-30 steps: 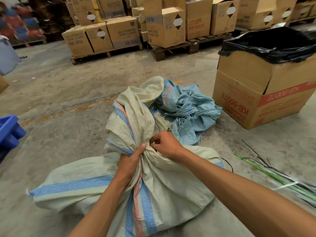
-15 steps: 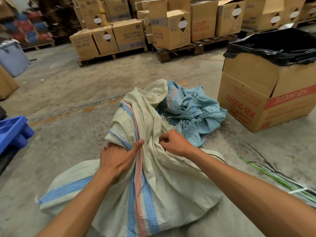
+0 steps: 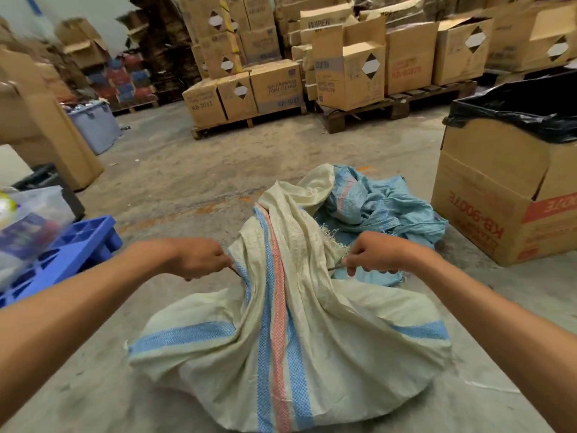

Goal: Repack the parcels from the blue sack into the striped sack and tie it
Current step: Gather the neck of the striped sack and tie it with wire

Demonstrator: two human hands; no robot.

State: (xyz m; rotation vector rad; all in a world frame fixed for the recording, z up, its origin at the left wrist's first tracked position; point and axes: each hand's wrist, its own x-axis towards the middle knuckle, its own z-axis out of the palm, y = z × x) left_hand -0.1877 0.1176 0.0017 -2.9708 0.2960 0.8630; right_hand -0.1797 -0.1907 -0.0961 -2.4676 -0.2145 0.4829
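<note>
The striped sack (image 3: 281,348) is lying full and lumpy on the floor (image 3: 175,170), in the middle, close to the person. Its neck is bunched up and is standing tall, and a thin dark tie (image 3: 233,271) is wrapped around it. A moment ago the neck was being squeezed by the left hand and the tie was being worked by the right hand, close together. Now the two hands are pulled apart, one on each side of the neck. One end of the tie is pinched by the left hand (image 3: 199,259), with its fingers curled tight. The other end is pinched by the right hand (image 3: 370,256) in the same way. The tie looks stretched, so the knot is most likely being pulled tight. No parcels can be seen outside, so the packing seems to be done and only the tying is left. The blue sack (image 3: 384,210) is lying flat and crumpled just behind the striped sack, touching it, and it looks empty. A big brown box (image 3: 499,195) with a black bag in it is standing near the right edge of the floor. A blue crate (image 3: 71,254) is seen by the left edge. Many stacked boxes (image 3: 274,89) on wooden pallets are lined up far back.
</note>
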